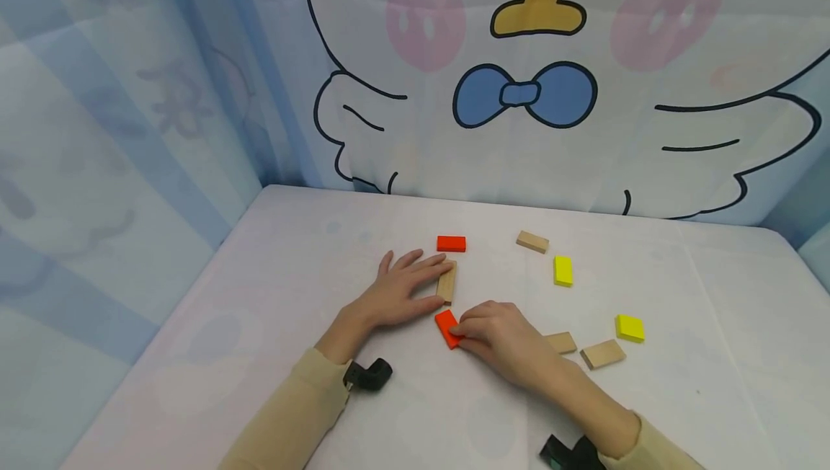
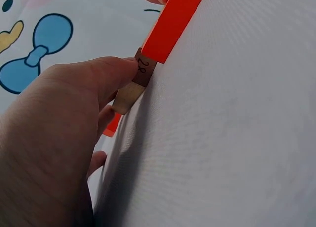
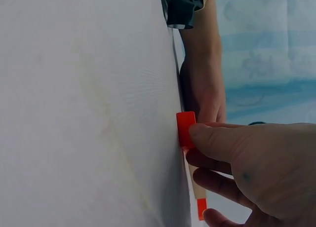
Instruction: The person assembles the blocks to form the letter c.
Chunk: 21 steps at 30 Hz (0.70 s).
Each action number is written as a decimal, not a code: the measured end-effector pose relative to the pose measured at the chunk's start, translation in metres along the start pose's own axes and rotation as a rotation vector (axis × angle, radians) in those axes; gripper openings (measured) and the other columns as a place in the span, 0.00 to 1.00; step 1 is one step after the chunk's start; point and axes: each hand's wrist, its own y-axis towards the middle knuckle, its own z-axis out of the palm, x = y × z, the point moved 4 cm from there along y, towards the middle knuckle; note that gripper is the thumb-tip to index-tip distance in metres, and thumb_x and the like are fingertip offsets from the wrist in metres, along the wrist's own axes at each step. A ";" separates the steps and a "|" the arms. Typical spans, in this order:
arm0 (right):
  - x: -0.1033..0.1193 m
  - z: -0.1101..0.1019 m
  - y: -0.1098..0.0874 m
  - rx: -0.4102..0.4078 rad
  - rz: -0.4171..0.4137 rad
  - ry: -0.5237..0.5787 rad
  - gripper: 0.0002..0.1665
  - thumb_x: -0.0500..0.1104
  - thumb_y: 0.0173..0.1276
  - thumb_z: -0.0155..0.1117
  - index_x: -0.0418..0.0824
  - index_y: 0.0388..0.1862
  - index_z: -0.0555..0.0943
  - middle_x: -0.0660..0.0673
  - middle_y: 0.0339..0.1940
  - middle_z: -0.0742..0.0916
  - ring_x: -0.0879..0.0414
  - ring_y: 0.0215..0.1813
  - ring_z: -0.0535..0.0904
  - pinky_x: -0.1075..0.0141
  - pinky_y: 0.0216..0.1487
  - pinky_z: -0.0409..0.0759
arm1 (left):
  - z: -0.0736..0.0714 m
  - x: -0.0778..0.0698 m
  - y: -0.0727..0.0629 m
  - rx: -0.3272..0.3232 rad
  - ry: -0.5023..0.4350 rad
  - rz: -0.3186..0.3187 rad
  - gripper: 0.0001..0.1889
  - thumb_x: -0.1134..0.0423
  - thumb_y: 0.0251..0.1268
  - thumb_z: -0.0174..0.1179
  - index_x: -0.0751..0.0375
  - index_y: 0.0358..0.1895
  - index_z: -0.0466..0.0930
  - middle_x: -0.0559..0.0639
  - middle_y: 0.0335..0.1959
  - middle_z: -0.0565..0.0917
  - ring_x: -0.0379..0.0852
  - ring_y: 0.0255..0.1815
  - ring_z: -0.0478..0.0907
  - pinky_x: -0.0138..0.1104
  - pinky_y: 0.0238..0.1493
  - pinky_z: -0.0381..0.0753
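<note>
My right hand [image 1: 502, 337] pinches a red rectangular block [image 1: 446, 324] between thumb and fingers, tilted slightly from the line of the blocks beyond it. In the right wrist view the thumb presses on the red block [image 3: 185, 128]. My left hand [image 1: 395, 293] lies spread on the table, its straight thumb and index finger touching a plain wooden block [image 1: 446, 288]. Dark pen marks show on the wooden block [image 2: 144, 71] in the left wrist view, where the held red one overlaps its end. Beyond the wooden block lies another red block [image 1: 451, 244].
Right of the hands are a wooden block [image 1: 532, 241], a yellow block [image 1: 563, 271] and another yellow block [image 1: 630, 328]. Two more wooden blocks lie by the right wrist, one [image 1: 603, 354] in full sight, the other [image 1: 561, 342] partly covered. A printed curtain [image 1: 519, 160] hangs behind the white table [image 1: 311, 239].
</note>
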 end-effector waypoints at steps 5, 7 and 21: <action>0.003 0.001 0.001 -0.024 -0.008 -0.023 0.11 0.34 0.59 0.77 0.43 0.41 0.91 0.54 0.38 0.88 0.56 0.44 0.84 0.53 0.46 0.81 | -0.001 0.000 0.000 0.009 -0.006 -0.006 0.34 0.37 0.72 0.52 0.38 0.79 0.61 0.40 0.80 0.59 0.55 0.80 0.48 0.62 0.72 0.29; 0.004 0.002 0.001 -0.025 -0.004 -0.033 0.11 0.34 0.59 0.77 0.44 0.41 0.91 0.54 0.38 0.88 0.56 0.44 0.84 0.52 0.46 0.81 | -0.001 0.000 0.000 0.014 -0.009 -0.008 0.34 0.37 0.72 0.52 0.38 0.79 0.61 0.40 0.80 0.59 0.55 0.80 0.48 0.62 0.72 0.29; 0.003 0.003 0.003 -0.022 0.031 -0.073 0.11 0.35 0.60 0.77 0.44 0.41 0.91 0.55 0.38 0.88 0.56 0.45 0.83 0.50 0.46 0.77 | 0.000 0.001 0.000 0.013 -0.009 0.000 0.34 0.38 0.72 0.52 0.39 0.79 0.61 0.41 0.80 0.59 0.56 0.80 0.48 0.63 0.72 0.30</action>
